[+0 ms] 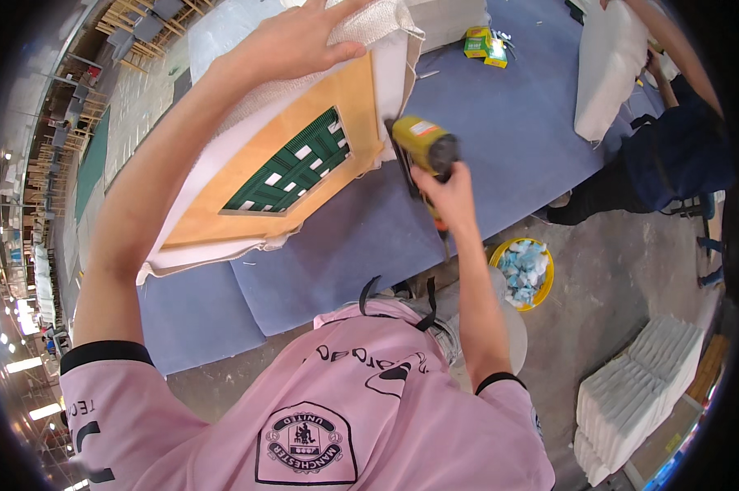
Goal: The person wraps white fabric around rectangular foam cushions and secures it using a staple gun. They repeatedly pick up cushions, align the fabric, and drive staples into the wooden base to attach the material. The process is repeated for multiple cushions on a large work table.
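Note:
An upholstered chair seat (pixel 203 225) stands tilted on the blue-covered table (pixel 336 266). Its underside faces me, with a tan wooden frame, green woven webbing (pixel 292 170) in the opening and whitish fabric folded round the edges. My left hand (pixel 304 39) lies over the seat's upper edge with thumb and fingers spread; the fingertips run out of the picture. A yellow and black staple gun (pixel 422 141) is gripped in my right hand (pixel 453 192). Its dark nose is beside the seat's right corner; whether it touches cannot be made out. The tool is slightly blurred.
Green and yellow boxes (pixel 485 47) sit on the table's far side. At the right, another person (pixel 672 155) handles a white padded piece (pixel 610 69). A yellow-rimmed bucket (pixel 549 282) of blue and white scraps stands on the floor near stacked white pads (pixel 635 393).

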`<state>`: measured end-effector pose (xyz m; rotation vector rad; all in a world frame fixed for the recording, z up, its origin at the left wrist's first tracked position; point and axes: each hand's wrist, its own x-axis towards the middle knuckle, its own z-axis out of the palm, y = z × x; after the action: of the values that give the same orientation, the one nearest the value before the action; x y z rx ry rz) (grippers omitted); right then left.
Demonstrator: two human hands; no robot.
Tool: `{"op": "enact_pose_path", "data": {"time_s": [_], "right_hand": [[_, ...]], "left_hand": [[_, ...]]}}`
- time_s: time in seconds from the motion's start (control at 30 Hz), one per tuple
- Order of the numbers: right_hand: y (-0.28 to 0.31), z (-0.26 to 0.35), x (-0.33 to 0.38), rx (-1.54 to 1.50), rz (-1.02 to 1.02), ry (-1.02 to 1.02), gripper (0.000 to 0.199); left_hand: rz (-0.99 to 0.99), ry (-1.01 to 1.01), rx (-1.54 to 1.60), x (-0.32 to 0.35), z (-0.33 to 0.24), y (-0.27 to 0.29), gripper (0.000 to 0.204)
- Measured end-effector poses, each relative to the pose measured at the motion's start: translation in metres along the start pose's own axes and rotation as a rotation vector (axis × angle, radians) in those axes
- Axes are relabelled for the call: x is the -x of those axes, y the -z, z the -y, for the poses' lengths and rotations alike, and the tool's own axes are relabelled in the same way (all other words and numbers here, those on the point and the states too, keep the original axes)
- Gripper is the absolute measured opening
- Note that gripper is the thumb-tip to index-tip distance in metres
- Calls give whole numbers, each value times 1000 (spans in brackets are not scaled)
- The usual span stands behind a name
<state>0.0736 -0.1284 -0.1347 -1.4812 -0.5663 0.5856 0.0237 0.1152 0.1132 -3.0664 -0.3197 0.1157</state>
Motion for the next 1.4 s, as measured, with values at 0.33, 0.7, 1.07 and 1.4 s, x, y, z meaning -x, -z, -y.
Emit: {"op": "enact_pose_path", "data": {"time_s": [0.33,0.7,1.07,1.4], "right_hand": [[-33,113,-30,-162,-50,326,22],[-37,90,-33,-56,-48,251,38],[-26,53,35,-29,-128,305,41],[-25,87,45,55,-72,198,54]], "left_hand": [[-225,-10,-138,-2,-6,-27,97],[-134,37,-49,0,-20,-17,109],[105,-106,195,56,-35,52,108],[54,84,557,-38,-30,19,94]]}}
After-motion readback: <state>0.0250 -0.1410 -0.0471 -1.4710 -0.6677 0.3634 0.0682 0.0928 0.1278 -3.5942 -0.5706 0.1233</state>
